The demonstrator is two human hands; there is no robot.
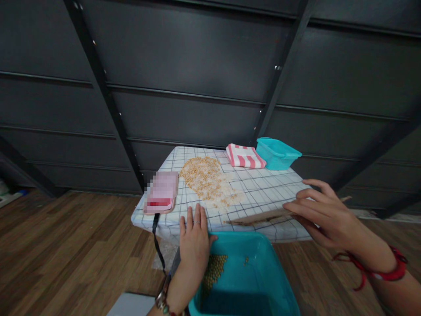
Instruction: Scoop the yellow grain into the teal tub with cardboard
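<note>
My left hand (pixel 194 235) lies with fingers stretched out on the table's front edge, its thumb by the rim of a teal basin (pixel 263 237). My right hand (pixel 324 213) pinches a thin, flat brown piece (pixel 259 217), seen nearly edge-on; I cannot tell exactly what it is. The piece reaches left over the front edge of the cloth, above the basin's far rim. Several yellowish beans (pixel 215 267) lie in the basin's left side. On the cloth beyond my left hand spreads a heap of yellow beans mixed with pale, rice-like grains (pixel 205 175).
A checked white cloth (pixel 263 188) covers the small table. At the back right sit a folded red-and-white striped towel (pixel 245 156) and a small turquoise container (pixel 278 154). A pink phone-like object (pixel 162 191) with a black strap (pixel 158 241) lies left. Dark panels (pixel 184 48) rise behind.
</note>
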